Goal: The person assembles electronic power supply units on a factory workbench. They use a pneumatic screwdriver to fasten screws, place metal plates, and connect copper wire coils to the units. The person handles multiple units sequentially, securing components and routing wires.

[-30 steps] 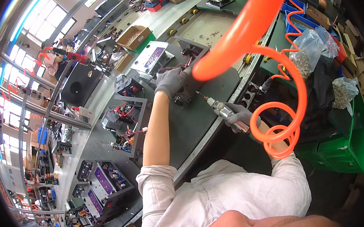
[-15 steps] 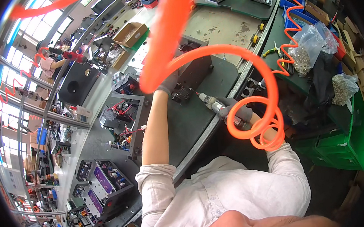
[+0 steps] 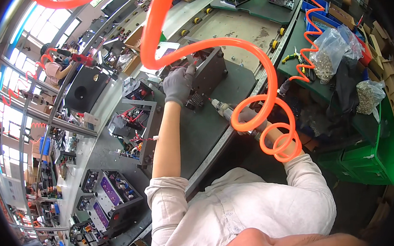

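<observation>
A black metal housing [image 3: 211,70] stands on a dark mat on the bench in front of me. My left hand [image 3: 177,85], in a grey glove, rests at its left side with fingers curled at the upper edge; what they pinch is hidden. Just below that hand sits a finned black heatsink block [image 3: 194,101]. My right hand [image 3: 250,115], also gloved, is closed round a pneumatic screwdriver [image 3: 223,108]. Its tip points at the heatsink, a small gap away. An orange coiled air hose [image 3: 266,63] loops in front of the right hand and partly covers it.
Left along the bench stand an open frame with wiring [image 3: 135,122] and a unit with purple boards [image 3: 110,193]. On the right, plastic bags of small parts [image 3: 324,64] and blue bins [image 3: 320,20] sit above a green crate [image 3: 368,161]. Another person [image 3: 54,71] works at far left.
The orange hose has swung up and left, uncovering my left hand. My right hand and the screwdriver have shifted slightly left. The left hand stays near the housing.
</observation>
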`<state>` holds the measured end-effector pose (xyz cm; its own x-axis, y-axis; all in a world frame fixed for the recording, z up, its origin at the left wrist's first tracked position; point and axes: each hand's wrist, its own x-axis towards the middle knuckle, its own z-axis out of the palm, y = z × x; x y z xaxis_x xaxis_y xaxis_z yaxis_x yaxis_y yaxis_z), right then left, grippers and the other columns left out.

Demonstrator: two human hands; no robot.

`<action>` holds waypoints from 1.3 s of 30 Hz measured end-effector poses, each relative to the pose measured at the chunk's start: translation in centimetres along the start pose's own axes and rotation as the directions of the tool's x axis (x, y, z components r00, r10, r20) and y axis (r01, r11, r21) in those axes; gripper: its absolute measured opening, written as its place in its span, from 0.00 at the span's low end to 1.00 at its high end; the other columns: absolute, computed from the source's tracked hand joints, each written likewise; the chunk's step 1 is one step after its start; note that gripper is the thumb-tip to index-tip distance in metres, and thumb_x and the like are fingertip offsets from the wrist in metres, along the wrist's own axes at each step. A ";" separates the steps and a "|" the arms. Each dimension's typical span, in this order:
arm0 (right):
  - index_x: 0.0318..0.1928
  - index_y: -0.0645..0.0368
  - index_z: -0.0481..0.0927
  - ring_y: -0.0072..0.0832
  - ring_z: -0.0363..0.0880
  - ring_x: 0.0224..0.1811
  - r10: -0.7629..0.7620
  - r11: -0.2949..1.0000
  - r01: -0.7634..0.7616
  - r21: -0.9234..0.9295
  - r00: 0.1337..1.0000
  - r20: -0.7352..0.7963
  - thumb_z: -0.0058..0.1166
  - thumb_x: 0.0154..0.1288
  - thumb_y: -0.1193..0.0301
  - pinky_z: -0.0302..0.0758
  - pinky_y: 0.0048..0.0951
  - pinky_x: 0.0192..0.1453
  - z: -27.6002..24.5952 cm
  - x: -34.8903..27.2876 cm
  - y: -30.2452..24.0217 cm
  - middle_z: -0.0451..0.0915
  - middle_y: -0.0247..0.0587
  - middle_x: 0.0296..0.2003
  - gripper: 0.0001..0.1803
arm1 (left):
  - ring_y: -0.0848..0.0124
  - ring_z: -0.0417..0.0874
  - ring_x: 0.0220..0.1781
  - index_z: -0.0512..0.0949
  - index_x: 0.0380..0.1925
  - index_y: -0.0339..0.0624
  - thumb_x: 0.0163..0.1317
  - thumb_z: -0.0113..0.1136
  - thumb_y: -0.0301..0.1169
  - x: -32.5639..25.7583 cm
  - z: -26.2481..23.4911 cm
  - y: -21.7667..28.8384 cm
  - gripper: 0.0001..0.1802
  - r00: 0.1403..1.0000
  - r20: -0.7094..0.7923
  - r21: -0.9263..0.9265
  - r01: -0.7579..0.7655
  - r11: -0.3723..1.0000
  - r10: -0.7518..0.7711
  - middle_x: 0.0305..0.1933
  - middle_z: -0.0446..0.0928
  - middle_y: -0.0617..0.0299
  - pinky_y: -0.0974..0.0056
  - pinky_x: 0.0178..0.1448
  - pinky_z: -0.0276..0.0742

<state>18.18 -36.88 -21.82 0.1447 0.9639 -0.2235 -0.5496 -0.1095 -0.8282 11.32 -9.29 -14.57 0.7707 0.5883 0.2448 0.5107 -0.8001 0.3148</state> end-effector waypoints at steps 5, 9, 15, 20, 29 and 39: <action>0.65 0.62 0.65 0.20 0.76 0.21 0.021 1.000 -0.021 -0.001 1.000 0.006 0.66 0.46 0.63 0.78 0.22 0.22 1.0 -1.4 1.1 0.75 0.36 0.30 0.44 | 0.56 0.81 0.49 0.79 0.45 0.48 0.59 0.65 0.38 -8.6 0.0 -1.2 0.15 0.746 -0.609 0.052 -0.300 0.952 0.268 0.43 0.81 0.58 0.52 0.53 0.73; 0.65 0.62 0.65 0.20 0.76 0.21 0.078 0.997 -0.079 0.025 0.997 0.018 0.65 0.46 0.62 0.78 0.21 0.22 2.1 -2.7 3.3 0.75 0.36 0.30 0.43 | 0.55 0.82 0.44 0.80 0.44 0.47 0.58 0.66 0.35 -18.9 1.4 -5.3 0.14 0.928 -0.371 -0.206 -0.039 0.978 -0.041 0.40 0.81 0.56 0.54 0.49 0.76; 0.62 0.62 0.67 0.20 0.76 0.22 0.133 0.988 -0.137 0.072 0.989 0.057 0.66 0.42 0.59 0.78 0.22 0.23 3.2 -2.4 5.8 0.75 0.37 0.29 0.44 | 0.54 0.84 0.42 0.81 0.45 0.46 0.64 0.58 0.47 -26.4 1.5 -6.9 0.18 0.919 -0.026 0.022 0.395 0.918 -0.394 0.41 0.82 0.53 0.52 0.47 0.77; 0.65 0.62 0.64 0.23 0.76 0.22 0.179 0.983 -0.177 -0.039 0.980 0.087 0.66 0.40 0.61 0.79 0.24 0.23 6.1 -2.6 4.3 0.74 0.39 0.30 0.48 | 0.53 0.84 0.44 0.80 0.43 0.46 0.66 0.55 0.44 -25.7 2.1 -7.0 0.15 0.863 0.104 0.253 0.458 0.852 -0.495 0.41 0.82 0.51 0.50 0.49 0.76; 0.68 0.61 0.60 0.20 0.74 0.20 0.206 0.972 -0.176 -0.153 0.955 0.213 0.67 0.43 0.65 0.76 0.23 0.22 7.2 -2.8 4.2 0.73 0.35 0.28 0.49 | 0.49 0.83 0.49 0.78 0.50 0.47 0.67 0.53 0.46 -23.7 2.0 -7.6 0.20 0.886 0.120 -0.105 0.460 0.882 -0.448 0.50 0.81 0.48 0.49 0.52 0.77; 0.69 0.61 0.59 0.20 0.74 0.19 0.213 0.972 -0.194 -0.135 0.966 0.147 0.65 0.45 0.66 0.76 0.23 0.22 6.9 -2.5 5.2 0.73 0.36 0.28 0.49 | 0.54 0.83 0.50 0.77 0.49 0.48 0.66 0.55 0.44 -22.9 3.3 -5.3 0.17 0.931 0.169 0.042 0.322 0.946 -0.325 0.49 0.79 0.54 0.52 0.51 0.78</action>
<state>9.26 -38.21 -22.05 -0.0985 0.9434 -0.3168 -0.4510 -0.3261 -0.8308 -7.77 -18.92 -24.92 0.6159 0.7873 -0.0292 0.7474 -0.5721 0.3378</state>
